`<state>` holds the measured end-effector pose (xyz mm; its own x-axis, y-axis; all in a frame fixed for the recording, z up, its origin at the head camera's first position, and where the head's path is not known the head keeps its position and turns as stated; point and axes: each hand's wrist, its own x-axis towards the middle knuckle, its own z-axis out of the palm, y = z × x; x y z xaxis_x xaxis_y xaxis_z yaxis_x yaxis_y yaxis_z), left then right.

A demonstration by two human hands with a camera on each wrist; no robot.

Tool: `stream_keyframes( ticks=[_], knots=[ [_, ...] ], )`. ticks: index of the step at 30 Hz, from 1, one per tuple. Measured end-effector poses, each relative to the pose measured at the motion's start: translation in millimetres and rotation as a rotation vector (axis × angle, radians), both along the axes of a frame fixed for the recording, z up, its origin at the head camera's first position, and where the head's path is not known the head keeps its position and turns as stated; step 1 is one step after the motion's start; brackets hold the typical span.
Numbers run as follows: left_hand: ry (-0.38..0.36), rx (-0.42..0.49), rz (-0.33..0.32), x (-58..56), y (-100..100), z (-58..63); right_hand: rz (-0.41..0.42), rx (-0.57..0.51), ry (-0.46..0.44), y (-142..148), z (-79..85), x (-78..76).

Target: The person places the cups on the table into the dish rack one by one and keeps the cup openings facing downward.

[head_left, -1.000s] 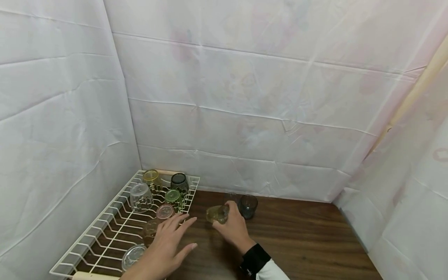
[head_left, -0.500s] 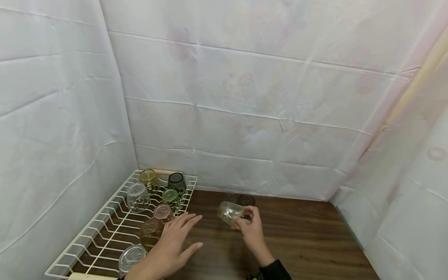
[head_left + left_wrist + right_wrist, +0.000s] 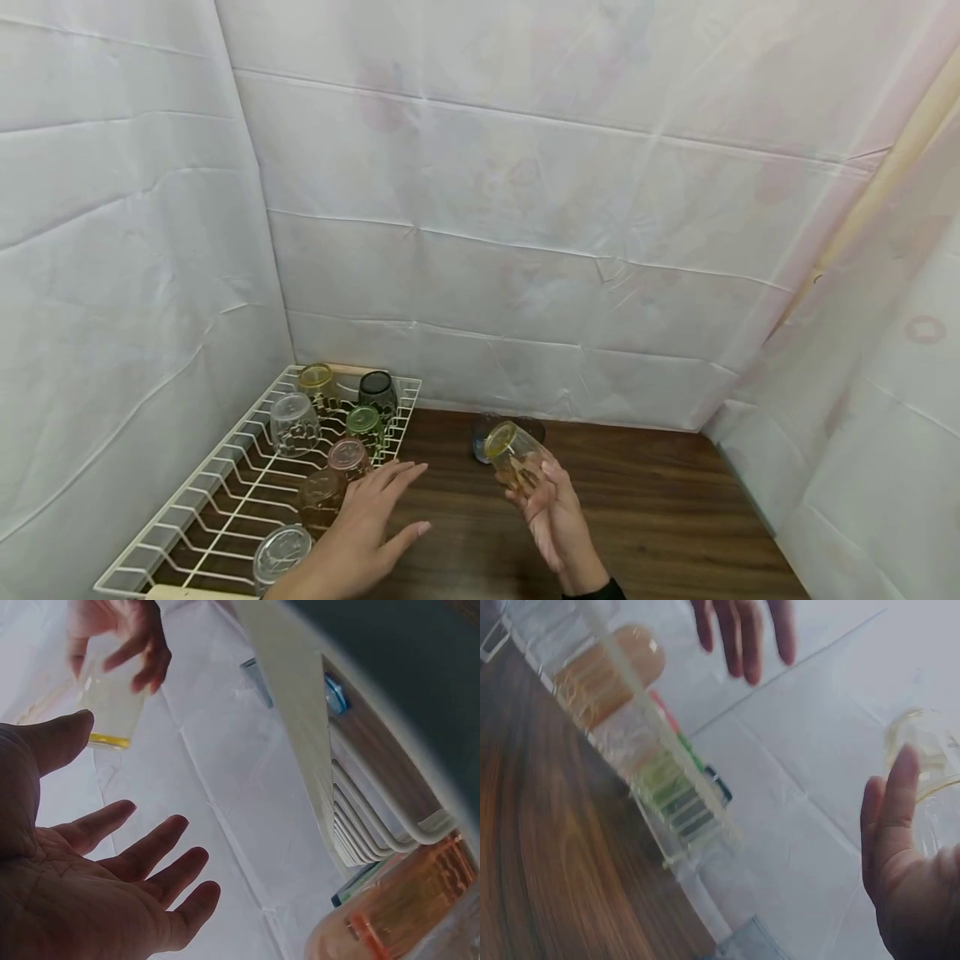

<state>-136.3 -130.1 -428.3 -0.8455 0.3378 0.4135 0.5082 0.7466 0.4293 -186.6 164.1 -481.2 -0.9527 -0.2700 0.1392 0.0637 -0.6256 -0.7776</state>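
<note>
My right hand [image 3: 558, 512] grips a pale yellow drinking glass [image 3: 517, 454] above the tabletop. The glass leans, its yellow-ringed end up toward the left and the other end in my fingers. In the left wrist view the same glass [image 3: 112, 705] appears beyond my left hand. That left hand [image 3: 367, 521] holds nothing; its fingers are spread beside the rack's right edge, next to a pink glass [image 3: 348, 457] and an amber glass [image 3: 318, 496] in the white wire rack [image 3: 210, 521].
The rack also carries yellow [image 3: 318, 385], dark [image 3: 378, 393], green [image 3: 365, 425] and clear glasses [image 3: 294, 423]. Behind the held glass, a bluish glass [image 3: 480, 442] and a dark glass [image 3: 532, 427] stand partly hidden on the wooden table [image 3: 660, 500]. White sheeting [image 3: 487, 250] encloses it.
My right hand has moved right and turned over, bringing the glass from lying sideways to yellow-ringed end up. The left hand has hardly moved.
</note>
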Motion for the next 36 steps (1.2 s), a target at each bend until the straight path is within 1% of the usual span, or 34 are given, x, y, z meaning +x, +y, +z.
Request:
stream_keyframes(
  ticks=[3,6,8,10,13,19,22,27,30,32,36],
  knots=[
    [0.022,0.003,0.011,0.7,0.1,-0.7,0.074,-0.151,0.027,2.1,-3.3,3.4],
    [0.022,0.009,0.018,1.0,0.7,-0.8,0.159,-0.284,0.075,3.5,-8.8,4.8],
    [0.010,0.013,0.024,1.0,1.0,-0.6,0.209,-0.347,0.098,3.9,-12.0,5.5],
    [-0.007,0.020,0.026,1.2,1.4,0.3,0.235,-0.381,0.112,3.6,-14.6,6.1],
    [-0.021,0.021,0.029,1.3,1.7,1.3,0.243,-0.399,0.116,2.5,-16.3,7.3],
    [-0.064,0.026,0.029,1.6,2.8,3.1,0.224,-0.402,0.093,1.3,-17.6,7.2],
    [-0.085,0.036,0.021,1.1,4.8,5.1,0.220,-0.400,0.085,0.4,-19.6,6.7],
    [-0.106,0.058,-0.013,-2.4,11.8,9.3,0.224,-0.407,0.079,-1.4,-22.9,6.9],
    [-0.103,0.048,-0.056,-7.7,17.9,11.9,0.238,-0.397,0.080,-2.8,-23.8,7.3],
    [-0.077,0.031,-0.089,-13.5,22.2,14.8,0.246,-0.391,0.079,-3.8,-23.5,7.4],
    [-0.049,0.003,-0.151,-27.3,30.0,25.7,0.253,-0.382,0.070,-5.7,-21.9,8.1]
  ],
)
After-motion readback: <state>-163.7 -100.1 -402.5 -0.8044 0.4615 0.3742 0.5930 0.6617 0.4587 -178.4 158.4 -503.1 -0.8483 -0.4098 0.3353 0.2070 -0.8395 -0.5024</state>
